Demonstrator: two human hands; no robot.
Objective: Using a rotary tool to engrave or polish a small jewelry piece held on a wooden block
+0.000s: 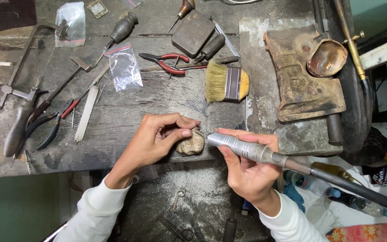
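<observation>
My left hand [157, 136] pinches a small piece against a rounded, pale brown wooden peg [191, 144] at the front edge of the dark workbench [126, 112]; the piece itself is too small to make out. My right hand [247, 170] grips a silver rotary handpiece [242, 148] like a pen. Its tip points left and meets the spot under my left fingertips. A dark flexible shaft [359, 190] runs from the handpiece off to the lower right.
On the bench lie a flat brush [226, 83], red-handled pliers [166, 62], a jeweller's saw frame [21, 76], files, gravers, two small plastic bags [124, 67] and a charred block [303, 76] with a shallow dish [327, 57]. A torch [352, 42] stands at the right.
</observation>
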